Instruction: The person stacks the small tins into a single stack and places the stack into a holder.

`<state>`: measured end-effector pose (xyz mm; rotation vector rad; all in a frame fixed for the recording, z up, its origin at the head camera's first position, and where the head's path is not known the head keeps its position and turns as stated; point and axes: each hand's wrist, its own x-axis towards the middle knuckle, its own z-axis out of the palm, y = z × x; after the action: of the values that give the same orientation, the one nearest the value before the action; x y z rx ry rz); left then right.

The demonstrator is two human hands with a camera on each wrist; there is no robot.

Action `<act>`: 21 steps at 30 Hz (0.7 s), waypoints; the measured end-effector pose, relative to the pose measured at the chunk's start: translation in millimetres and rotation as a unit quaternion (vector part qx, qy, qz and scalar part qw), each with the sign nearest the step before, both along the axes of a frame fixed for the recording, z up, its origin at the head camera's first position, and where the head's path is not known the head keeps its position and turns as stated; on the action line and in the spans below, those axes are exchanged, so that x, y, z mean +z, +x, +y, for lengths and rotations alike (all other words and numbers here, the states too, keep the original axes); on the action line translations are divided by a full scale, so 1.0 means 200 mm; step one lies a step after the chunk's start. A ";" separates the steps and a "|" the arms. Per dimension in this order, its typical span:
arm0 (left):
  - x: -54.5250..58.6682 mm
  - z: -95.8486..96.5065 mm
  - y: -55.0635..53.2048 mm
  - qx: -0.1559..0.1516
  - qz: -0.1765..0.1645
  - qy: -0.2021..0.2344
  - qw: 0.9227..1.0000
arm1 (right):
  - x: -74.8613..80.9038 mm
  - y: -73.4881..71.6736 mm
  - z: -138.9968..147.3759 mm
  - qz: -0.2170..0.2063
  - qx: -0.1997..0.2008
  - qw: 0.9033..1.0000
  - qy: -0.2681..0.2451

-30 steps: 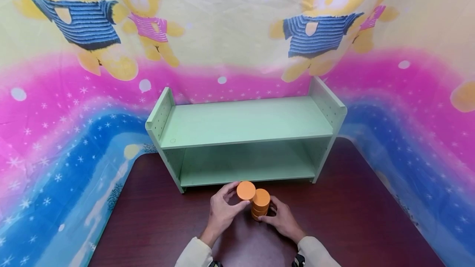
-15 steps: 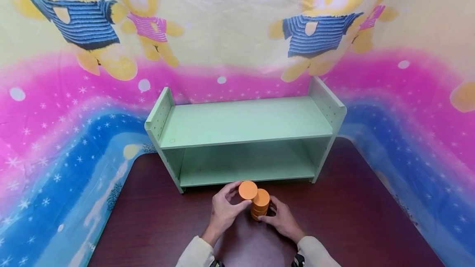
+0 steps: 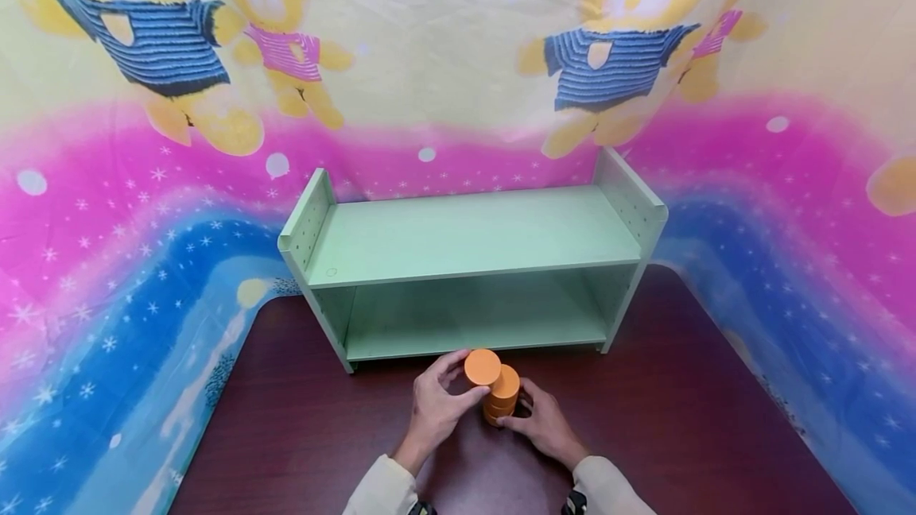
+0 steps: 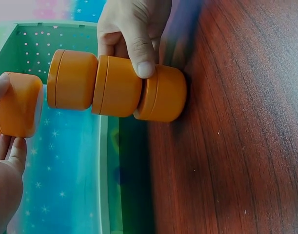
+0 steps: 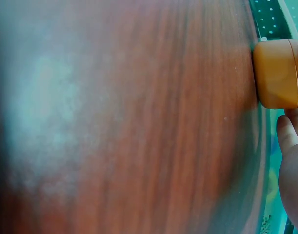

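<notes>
Three small round orange jars [image 3: 504, 388] with lids stand stacked on the table. In the left wrist view, which lies sideways, the top jar [image 4: 73, 80], middle jar [image 4: 117, 87] and bottom jar [image 4: 163, 92] line up slightly offset. My left hand [image 3: 435, 408] pinches another orange jar [image 3: 483, 367] by its sides, just above the stack; a small gap separates it from the top jar in the left wrist view. My right hand [image 3: 547, 426] grips the lower part of the stack, its thumb where the middle and bottom jars meet. The right wrist view catches only the bottom jar [image 5: 275, 73].
Behind the hands stands a pale green two-tier shelf [image 3: 472, 233] with raised side panels. Its lower board's front edge is close beyond the stack. The dark reddish wooden table [image 3: 687, 420] extends to both sides. A printed bear curtain [image 3: 444, 62] hangs around the back and sides.
My left hand has shifted slightly right with its jar, which now overlaps the stack's top more in the head view. The right hand and the stack stay in place.
</notes>
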<state>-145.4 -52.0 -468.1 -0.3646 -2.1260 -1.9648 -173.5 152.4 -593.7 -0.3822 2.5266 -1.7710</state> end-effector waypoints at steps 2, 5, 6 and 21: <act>-0.01 0.00 0.00 -0.001 -0.004 -0.002 1.000 | 0.00 0.00 0.00 0.000 0.000 1.000 0.001; -0.04 0.01 -0.02 0.000 -0.007 -0.003 1.000 | 0.00 0.00 0.00 0.000 0.001 1.000 0.004; -0.06 0.01 -0.03 0.000 -0.008 -0.002 1.000 | -0.01 0.00 0.00 0.001 0.001 1.000 0.005; -0.20 0.04 -0.08 -0.017 0.009 0.019 1.000 | -0.01 0.00 -0.01 0.001 0.002 1.000 0.000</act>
<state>-162.4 -44.3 -508.1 -0.4118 -2.0823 -2.0089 -173.8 151.2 -595.0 -0.3884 2.5256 -1.7698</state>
